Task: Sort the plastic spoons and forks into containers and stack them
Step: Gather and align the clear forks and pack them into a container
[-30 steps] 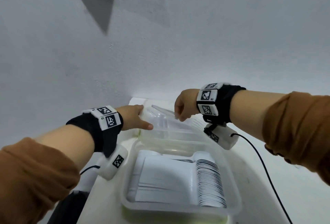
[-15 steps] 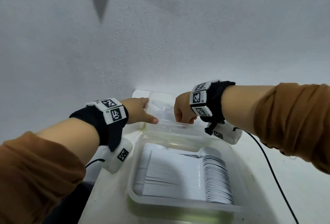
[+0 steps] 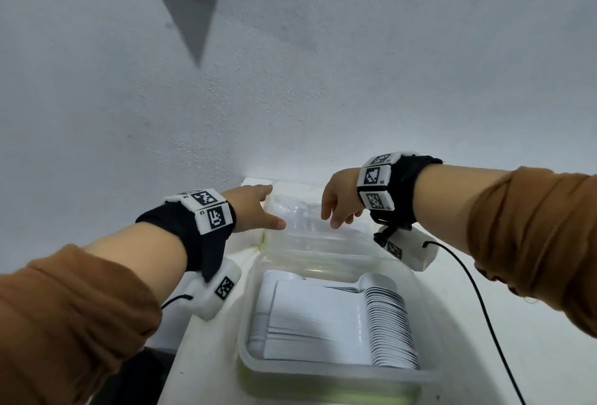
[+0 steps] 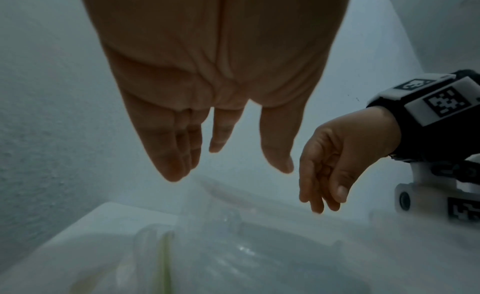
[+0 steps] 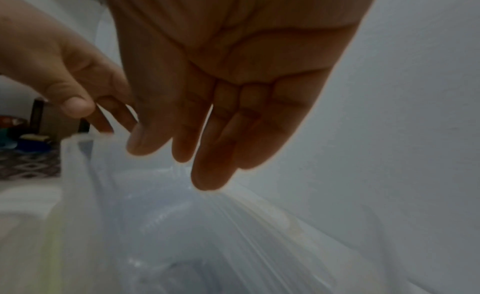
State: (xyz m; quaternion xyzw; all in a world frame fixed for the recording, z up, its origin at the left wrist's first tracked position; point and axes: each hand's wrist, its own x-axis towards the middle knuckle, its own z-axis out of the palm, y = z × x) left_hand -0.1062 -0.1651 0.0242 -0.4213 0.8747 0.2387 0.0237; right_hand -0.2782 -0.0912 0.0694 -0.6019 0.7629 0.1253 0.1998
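A clear far container stands against the wall and holds clear plastic cutlery, too faint to tell its kind. Nearer me, a second clear container holds a neat row of white spoons. My left hand is at the far container's left corner, fingers straight, fingertips at its rim. In the left wrist view the left hand holds nothing. My right hand hovers over the far container with relaxed, empty fingers. The right wrist view shows the right hand open above the container.
Both containers sit on a narrow white surface pushed against a grey wall. The surface's left edge drops to a dark floor. A black cable trails from my right wrist across the right side.
My right hand, curled on clear cutlery in the far container earlier, has lifted slightly and opened with nothing in it. The left hand stays at the container's left corner.
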